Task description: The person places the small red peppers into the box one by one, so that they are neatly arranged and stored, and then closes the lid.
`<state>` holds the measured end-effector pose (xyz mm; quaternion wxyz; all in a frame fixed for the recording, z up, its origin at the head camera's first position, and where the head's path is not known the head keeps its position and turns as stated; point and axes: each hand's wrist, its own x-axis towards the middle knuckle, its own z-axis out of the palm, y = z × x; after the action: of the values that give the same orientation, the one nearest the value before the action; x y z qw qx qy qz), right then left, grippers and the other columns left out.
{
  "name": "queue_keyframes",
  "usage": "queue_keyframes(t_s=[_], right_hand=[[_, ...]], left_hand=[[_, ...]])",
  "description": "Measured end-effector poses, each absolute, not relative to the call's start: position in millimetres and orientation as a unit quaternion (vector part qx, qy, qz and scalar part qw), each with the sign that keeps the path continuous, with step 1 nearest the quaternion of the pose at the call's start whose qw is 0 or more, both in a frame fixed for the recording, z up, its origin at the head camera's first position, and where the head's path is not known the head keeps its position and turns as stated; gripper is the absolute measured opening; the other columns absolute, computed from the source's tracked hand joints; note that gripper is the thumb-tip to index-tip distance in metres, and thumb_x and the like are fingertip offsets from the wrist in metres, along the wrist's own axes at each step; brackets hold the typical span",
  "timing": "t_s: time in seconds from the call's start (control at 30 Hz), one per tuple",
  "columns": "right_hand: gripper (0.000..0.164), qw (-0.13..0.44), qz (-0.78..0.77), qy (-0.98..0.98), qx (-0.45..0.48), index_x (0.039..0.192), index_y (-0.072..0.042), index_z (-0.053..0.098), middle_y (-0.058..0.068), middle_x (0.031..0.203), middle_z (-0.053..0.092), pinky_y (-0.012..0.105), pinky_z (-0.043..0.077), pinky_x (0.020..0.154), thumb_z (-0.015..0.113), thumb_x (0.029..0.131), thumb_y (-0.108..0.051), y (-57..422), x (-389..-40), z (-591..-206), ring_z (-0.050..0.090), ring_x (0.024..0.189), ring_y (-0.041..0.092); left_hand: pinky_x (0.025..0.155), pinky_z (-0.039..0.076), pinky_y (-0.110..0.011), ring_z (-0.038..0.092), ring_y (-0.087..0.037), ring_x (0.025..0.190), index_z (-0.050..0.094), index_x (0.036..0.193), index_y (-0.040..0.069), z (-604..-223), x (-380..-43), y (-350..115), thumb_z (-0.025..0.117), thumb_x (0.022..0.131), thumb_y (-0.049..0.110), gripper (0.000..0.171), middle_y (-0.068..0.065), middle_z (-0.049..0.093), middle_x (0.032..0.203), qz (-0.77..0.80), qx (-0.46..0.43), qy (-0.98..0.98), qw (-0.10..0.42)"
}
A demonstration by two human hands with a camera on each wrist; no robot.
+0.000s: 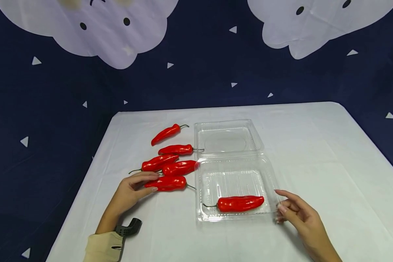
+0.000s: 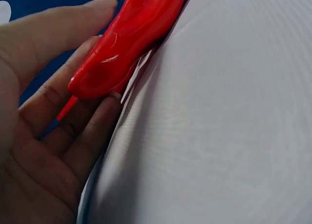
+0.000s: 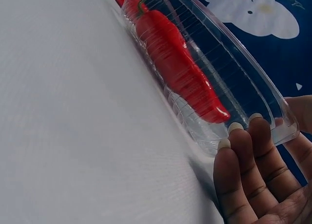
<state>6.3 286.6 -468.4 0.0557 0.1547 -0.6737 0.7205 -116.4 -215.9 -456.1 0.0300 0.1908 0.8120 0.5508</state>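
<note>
Lower left, nearest the camera: beige sleeve (image 1: 103, 247) and black wrist band (image 1: 129, 227). Left hand (image 1: 131, 191) is straddling the tip end of a red pepper (image 1: 170, 183), left of centre, thumb and fingers either side; whether gripping, cannot tell. Four more peppers (image 1: 160, 162) are crowding above, one tip reaching the left rim of a clear container (image 1: 235, 165) at centre. Inner pepper (image 1: 240, 203) is lying in its lower half. Right hand (image 1: 302, 218), well apart, lower right, is pinching the container's right edge, some fingers partly hidden. Frame bottom is cutting off the sleeve. White table (image 1: 330, 156) is stretching rightward.
</note>
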Motion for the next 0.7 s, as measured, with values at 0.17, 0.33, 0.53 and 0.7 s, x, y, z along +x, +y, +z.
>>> queue_keyframes(t_s=[0.17, 0.33, 0.53, 0.7], right_hand=[[0.044, 0.057, 0.723, -0.669, 0.162, 0.139, 0.022, 0.041, 0.021, 0.095, 0.064, 0.031, 0.06, 0.069, 0.045, 0.095, 0.025, 286.4, 5.5, -468.4, 0.067, 0.079, 0.024], [0.044, 0.056, 0.722, -0.671, 0.16, 0.139, 0.022, 0.04, 0.02, 0.095, 0.063, 0.031, 0.06, 0.069, 0.045, 0.096, 0.024, 286.2, 5.6, -468.0, 0.067, 0.08, 0.022], [0.043, 0.058, 0.72, -0.673, 0.162, 0.139, 0.022, 0.04, 0.02, 0.094, 0.063, 0.031, 0.06, 0.068, 0.045, 0.096, 0.024, 285.8, 5.4, -466.3, 0.067, 0.08, 0.022], [0.043, 0.048, 0.706, -0.692, 0.142, 0.14, 0.02, 0.042, 0.018, 0.094, 0.063, 0.032, 0.061, 0.068, 0.047, 0.097, 0.021, 285.1, 7.1, -464.6, 0.067, 0.08, 0.02]], left_hand=[[0.102, 0.048, -0.02, 0.058, -0.011, 0.125, 0.078, 0.116, 0.014, -457.5, -115.6, -217.3, 0.083, 0.085, 0.007, 0.031, -0.003, 0.069, 0.126, 0.55, 0.187, 0.814, 0.034], [0.097, 0.052, -0.02, 0.059, -0.01, 0.123, 0.08, 0.111, 0.015, -459.3, -116.1, -216.6, 0.084, 0.085, 0.009, 0.026, -0.001, 0.071, 0.124, 0.543, 0.175, 0.821, 0.029], [0.094, 0.053, -0.019, 0.059, -0.008, 0.122, 0.081, 0.108, 0.015, -457.8, -115.9, -215.8, 0.085, 0.084, 0.012, 0.024, 0.0, 0.072, 0.123, 0.538, 0.159, 0.828, 0.016], [0.093, 0.053, -0.018, 0.06, -0.008, 0.121, 0.081, 0.107, 0.014, -456.1, -113.5, -217.0, 0.086, 0.084, 0.012, 0.024, -0.002, 0.073, 0.122, 0.539, 0.152, 0.829, -0.001]])
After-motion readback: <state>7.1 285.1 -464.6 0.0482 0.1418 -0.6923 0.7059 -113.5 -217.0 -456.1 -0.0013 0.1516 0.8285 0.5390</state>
